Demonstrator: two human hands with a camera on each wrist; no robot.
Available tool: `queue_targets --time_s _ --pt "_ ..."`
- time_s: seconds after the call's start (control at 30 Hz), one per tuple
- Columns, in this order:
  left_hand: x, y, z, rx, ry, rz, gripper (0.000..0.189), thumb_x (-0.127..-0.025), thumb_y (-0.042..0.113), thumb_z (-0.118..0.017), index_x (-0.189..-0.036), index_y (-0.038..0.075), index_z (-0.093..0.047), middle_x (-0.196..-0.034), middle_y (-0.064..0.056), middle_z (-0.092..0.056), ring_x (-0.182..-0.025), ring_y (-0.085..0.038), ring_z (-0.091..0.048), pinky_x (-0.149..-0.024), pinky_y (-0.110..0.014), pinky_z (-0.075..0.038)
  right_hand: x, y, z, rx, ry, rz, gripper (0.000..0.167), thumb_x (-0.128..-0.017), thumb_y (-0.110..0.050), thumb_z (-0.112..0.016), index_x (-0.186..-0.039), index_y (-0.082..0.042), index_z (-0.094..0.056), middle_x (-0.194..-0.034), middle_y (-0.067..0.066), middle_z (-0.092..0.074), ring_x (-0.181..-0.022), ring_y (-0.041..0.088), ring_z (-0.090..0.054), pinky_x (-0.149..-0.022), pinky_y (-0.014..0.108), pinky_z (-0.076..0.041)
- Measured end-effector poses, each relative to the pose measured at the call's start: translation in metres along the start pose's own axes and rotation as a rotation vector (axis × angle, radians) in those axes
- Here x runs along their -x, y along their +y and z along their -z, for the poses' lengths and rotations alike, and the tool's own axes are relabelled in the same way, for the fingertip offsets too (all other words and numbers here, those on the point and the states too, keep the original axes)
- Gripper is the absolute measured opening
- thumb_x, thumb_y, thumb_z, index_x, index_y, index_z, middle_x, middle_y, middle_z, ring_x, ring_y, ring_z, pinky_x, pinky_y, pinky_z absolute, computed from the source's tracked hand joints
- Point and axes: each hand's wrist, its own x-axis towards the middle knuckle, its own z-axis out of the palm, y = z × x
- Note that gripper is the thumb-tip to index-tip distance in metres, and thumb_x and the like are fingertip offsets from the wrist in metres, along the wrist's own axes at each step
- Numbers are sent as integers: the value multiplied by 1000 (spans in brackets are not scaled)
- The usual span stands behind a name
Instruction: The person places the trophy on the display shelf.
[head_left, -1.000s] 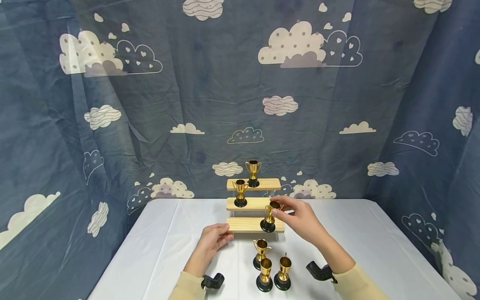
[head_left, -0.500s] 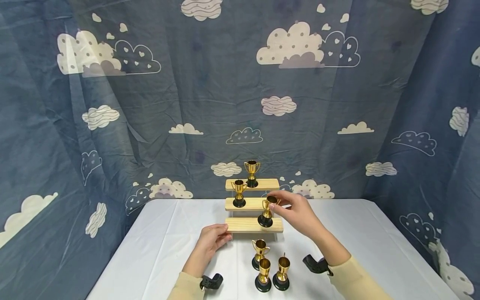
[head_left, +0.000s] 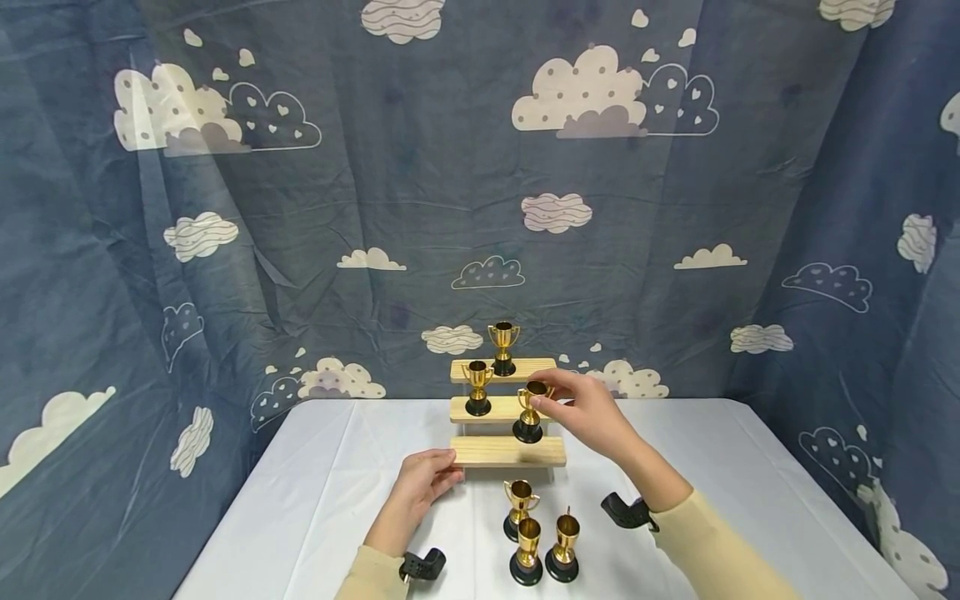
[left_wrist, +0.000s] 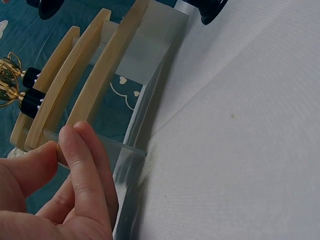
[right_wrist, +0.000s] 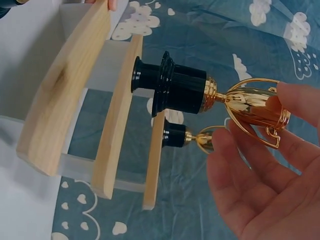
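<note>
My right hand pinches a small gold trophy cup near its rim and holds it over the right part of the middle step. In the right wrist view its black base shows in front of the wooden steps. My left hand grips the left end of the bottom step of the three-step display stand, thumb on one face and fingers on the other. One trophy stands on the top step, and another on the left of the middle step.
Three more trophies stand on the white table in front of the stand: one nearer it, one front left and one front right. Clear side panels support the steps. A dark cloud-print cloth hangs behind.
My right hand has moved the trophy up and slightly left, from over the bottom step to over the middle step. My left hand has stayed on the stand.
</note>
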Motion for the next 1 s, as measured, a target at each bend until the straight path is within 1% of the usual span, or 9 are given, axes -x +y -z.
queue_targets --time_s 0.1,0.27,0.43,0.63,0.9,1.0 --pt "2 0 0 0 -4 -1 31 -94 3 -68 -120 -13 -62 -87 -14 -69 -72 -17 -69 -73 -27 -61 -4 0 0 -4 -6 0 34 -95 -37 -72 -126 -26 -67 -112 -7 -70 -95 15 -68 -75 36 -59" --pt "3 0 -1 -10 -9 0 30 -95 3 -67 -121 -13 -61 -87 -13 -69 -73 -17 -69 -74 -27 -61 -10 -1 2 30 1 -24 34 -94 -39 -73 -125 -29 -67 -109 -8 -70 -90 12 -66 -71 36 -56" --pt "2 0 -1 -11 -14 -13 30 -95 2 -67 -120 -14 -61 -86 -13 -69 -72 -17 -69 -72 -26 -61 -16 -1 4 48 4 -21 35 -94 -41 -72 -127 -29 -66 -110 -7 -70 -91 11 -66 -73 37 -56" --pt "1 0 -1 -4 -9 -8 29 -95 2 -68 -119 -13 -61 -85 -13 -69 -71 -16 -69 -72 -26 -61 -23 1 7 71 14 -23 38 -94 -44 -70 -129 -28 -66 -113 -7 -70 -91 12 -66 -71 37 -56" --pt "3 2 0 -8 -6 -2 32 -95 4 -68 -121 -12 -62 -88 -13 -69 -73 -17 -69 -73 -27 -61 -34 3 7 88 34 -21 37 -95 -41 -70 -128 -25 -67 -107 -5 -69 -88 13 -66 -69 37 -55" --pt "2 2 0 -5 -6 1 32 -96 5 -68 -122 -12 -61 -88 -13 -69 -73 -17 -69 -73 -27 -61 -38 4 7 87 32 -25 37 -96 -41 -70 -129 -23 -67 -108 -5 -69 -90 13 -66 -70 37 -55"
